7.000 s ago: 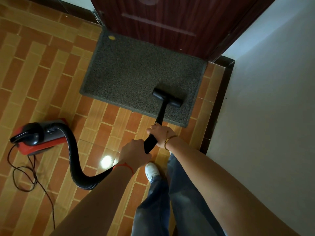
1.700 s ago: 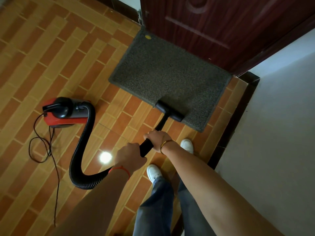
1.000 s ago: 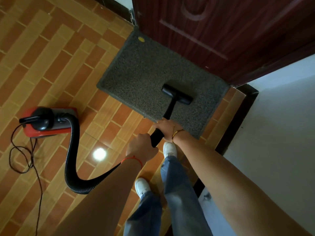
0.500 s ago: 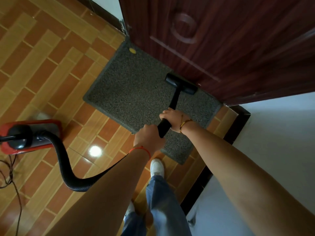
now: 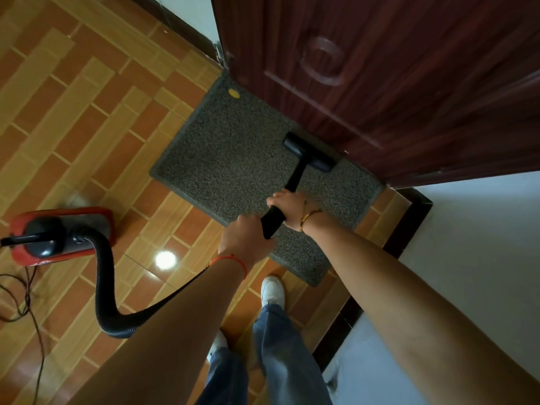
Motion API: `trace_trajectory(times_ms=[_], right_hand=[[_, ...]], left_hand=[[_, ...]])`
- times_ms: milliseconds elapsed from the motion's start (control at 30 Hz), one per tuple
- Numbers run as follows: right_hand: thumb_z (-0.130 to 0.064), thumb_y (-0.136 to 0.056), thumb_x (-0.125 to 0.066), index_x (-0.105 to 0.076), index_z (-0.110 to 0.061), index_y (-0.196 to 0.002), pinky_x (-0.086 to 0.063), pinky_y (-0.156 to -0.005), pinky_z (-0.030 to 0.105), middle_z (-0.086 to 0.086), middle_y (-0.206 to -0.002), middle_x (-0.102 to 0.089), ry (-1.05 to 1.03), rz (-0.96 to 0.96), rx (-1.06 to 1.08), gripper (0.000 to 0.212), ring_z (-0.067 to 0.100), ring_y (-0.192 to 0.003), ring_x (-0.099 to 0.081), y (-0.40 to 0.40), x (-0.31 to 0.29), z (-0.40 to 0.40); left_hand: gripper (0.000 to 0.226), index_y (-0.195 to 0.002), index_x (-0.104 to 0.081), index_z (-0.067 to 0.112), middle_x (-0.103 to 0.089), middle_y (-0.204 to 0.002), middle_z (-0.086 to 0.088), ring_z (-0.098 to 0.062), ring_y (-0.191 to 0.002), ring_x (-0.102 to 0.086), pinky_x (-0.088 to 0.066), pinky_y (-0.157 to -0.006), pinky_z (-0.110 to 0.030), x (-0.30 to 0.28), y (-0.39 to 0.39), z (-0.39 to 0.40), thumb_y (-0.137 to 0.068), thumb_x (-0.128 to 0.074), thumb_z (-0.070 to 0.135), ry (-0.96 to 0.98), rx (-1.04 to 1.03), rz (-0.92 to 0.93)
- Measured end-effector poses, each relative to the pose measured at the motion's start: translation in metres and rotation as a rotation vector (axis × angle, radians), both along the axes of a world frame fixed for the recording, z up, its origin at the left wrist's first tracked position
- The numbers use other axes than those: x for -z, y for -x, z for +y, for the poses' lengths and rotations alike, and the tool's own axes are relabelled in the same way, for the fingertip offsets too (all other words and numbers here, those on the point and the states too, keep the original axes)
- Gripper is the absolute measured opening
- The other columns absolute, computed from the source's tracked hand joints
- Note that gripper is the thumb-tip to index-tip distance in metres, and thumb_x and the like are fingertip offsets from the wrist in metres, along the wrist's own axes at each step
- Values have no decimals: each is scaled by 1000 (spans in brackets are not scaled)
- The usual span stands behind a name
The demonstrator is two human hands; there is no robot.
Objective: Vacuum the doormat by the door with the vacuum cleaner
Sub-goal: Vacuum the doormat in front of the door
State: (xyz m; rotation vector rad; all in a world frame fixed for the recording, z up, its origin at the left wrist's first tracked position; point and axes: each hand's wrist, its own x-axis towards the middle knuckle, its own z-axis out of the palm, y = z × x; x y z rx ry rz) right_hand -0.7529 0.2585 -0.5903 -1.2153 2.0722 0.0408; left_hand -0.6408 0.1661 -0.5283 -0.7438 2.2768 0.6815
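While both hands are wrapping around the black wand (image 5: 293,182) of the vacuum cleaner, the right hand (image 5: 292,207) is sitting further down it and the left hand (image 5: 244,239) is gripping just behind, nearer the body — fingers curled round the tube on each. A gold bracelet (image 5: 311,216) is circling the right wrist and a red string (image 5: 230,258) the left. From the hands the wand is running toward 1 o'clock to the black floor nozzle (image 5: 309,152), which is lying flat on the grey doormat (image 5: 233,159) at its far edge, just beside the bottom of the dark red door (image 5: 394,83). A small yellow spot (image 5: 233,92) is showing at the mat's far corner, toward 11 o'clock. Behind the left hand the ribbed black hose (image 5: 106,287) is looping low across the tiled floor (image 5: 73,118) and rising to the red canister (image 5: 58,233) at 9 o'clock, well apart from the mat, with a thin cord (image 5: 29,302) trailing beside it. At 6 o'clock, jeans (image 5: 289,355) and a white shoe (image 5: 271,290) are standing just short of the mat — a white wall (image 5: 473,244) is filling 3 o'clock.
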Motion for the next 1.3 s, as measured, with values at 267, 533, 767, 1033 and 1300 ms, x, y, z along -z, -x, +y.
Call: trace_trajectory(times_ms=[267,533,767,1033,1300], right_hand=[[3,-88,-49,-52,-14,-106,-49,-75,37,6,-111,-59,24,-35,-62,25,26,-111,-55,-78,-10,-40],[3,-85,-52,-53,-17,-104,-54,-78,40,5,-109,-59,16,-103,-48,27,24,-103,-60,-181,-11,-76],[1,-87,-52,-51,-18,-111,-53,-72,38,5,-111,-58,27,-152,-93,31,24,-105,-56,-270,-18,-100],[0,-86,-54,-54,-17,-111,-55,-74,36,5,-105,-59,58,-169,-71,30,24,-95,-60,-336,-18,-129],[0,-86,-55,-55,-17,-112,-51,-76,34,5,-108,-60,71,-162,-101,31,23,-101,-58,-337,-14,-144]], left_hand=[[7,-83,-55,19,-51,-69,3,-14,-57,-55,-35,-42,-22,-20,-80,-33,-79,-60,22,21,-48,-46],[11,-87,-58,19,-53,-69,4,-11,-55,-51,-32,-41,-22,-33,-181,-68,-79,-60,26,71,-48,-93],[13,-91,-57,19,-53,-70,5,-10,-55,-50,-34,-43,-21,-42,-271,-89,-80,-59,26,84,-54,-108],[20,-100,-59,20,-56,-74,6,-7,-58,-54,-36,-44,-17,-42,-337,-115,-82,-59,27,108,-64,-141],[17,-98,-59,19,-57,-73,5,-7,-59,-55,-38,-46,-18,-36,-341,-130,-82,-58,25,110,-77,-143]])
